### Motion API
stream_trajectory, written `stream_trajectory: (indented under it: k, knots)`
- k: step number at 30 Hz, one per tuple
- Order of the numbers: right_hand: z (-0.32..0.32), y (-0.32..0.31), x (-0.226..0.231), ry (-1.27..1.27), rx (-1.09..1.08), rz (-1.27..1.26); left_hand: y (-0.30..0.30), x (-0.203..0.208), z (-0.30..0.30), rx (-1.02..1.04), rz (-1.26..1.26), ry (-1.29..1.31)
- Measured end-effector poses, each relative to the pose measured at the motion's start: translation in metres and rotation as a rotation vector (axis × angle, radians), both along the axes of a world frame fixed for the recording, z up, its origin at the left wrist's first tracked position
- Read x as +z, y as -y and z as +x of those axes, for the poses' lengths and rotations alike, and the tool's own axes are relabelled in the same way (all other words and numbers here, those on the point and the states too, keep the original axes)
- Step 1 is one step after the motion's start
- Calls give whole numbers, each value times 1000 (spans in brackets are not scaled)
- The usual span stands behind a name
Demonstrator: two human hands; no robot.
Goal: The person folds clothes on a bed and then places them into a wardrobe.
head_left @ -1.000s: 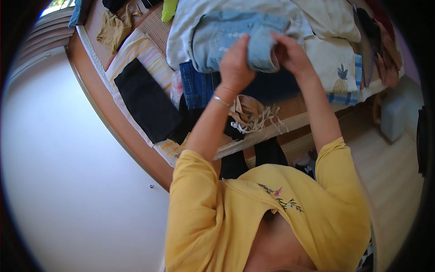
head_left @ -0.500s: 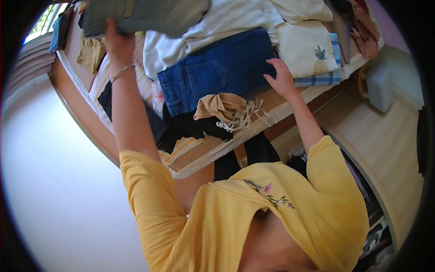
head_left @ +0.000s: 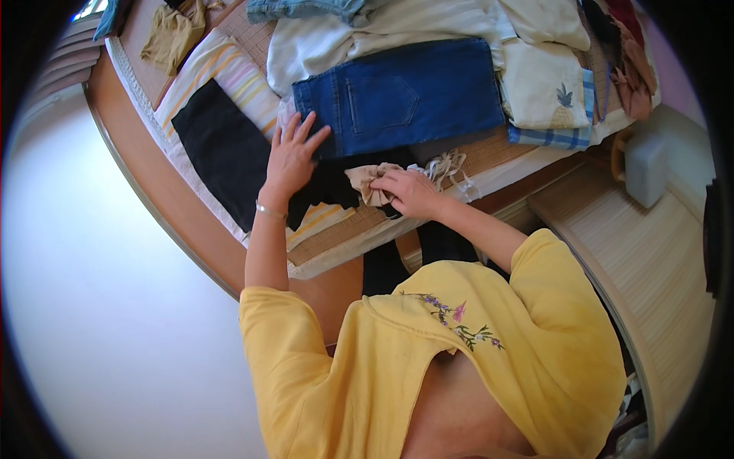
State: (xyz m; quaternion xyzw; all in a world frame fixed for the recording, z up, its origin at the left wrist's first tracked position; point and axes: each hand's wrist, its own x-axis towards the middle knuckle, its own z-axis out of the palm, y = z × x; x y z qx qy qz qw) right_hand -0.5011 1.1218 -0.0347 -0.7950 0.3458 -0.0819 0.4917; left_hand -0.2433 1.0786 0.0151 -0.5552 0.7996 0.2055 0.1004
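Folded dark-blue jeans [head_left: 428,96] lie in the middle of the bed, back pocket facing up. My left hand [head_left: 294,157] is spread at the waistband end of the jeans, holding nothing, above a black garment [head_left: 225,145]. My right hand [head_left: 411,193] has its fingers closed on a bunched tan cloth [head_left: 361,180] at the bed's near edge. Pale stringy ties [head_left: 451,167] trail to the right of this cloth. Part of the cloth is hidden under my fingers.
Behind the jeans spreads a white garment [head_left: 306,46], with light-blue denim [head_left: 306,8] at the top edge. A cream cloth with a pineapple motif [head_left: 539,99] rests on blue checked fabric [head_left: 550,138]. Another tan garment [head_left: 172,34] lies far left. A wooden cabinet [head_left: 612,229] stands right.
My left hand has let go of the grey-green garment and come down beside the jeans. My right hand has moved from the jeans' right end to the tan cloth, gripping it.
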Motion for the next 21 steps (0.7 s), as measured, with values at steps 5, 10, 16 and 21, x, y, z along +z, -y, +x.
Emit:
stream_trajectory:
  k: [5, 10, 16, 21]
  knots:
    - [12, 9, 38, 94, -95, -265, 23, -14, 27, 46, -119, -285]
    - [33, 95, 68, 72, -444, -640, 100, 56, -12, -9, -276, -328]
    - [42, 148, 218, 111, -671, -1031, 132, 178, -48, -271, -522, -672]
    - [-19, 150, 316, 283, -471, -610, 131, 262, -66, -236, -306, -1134]
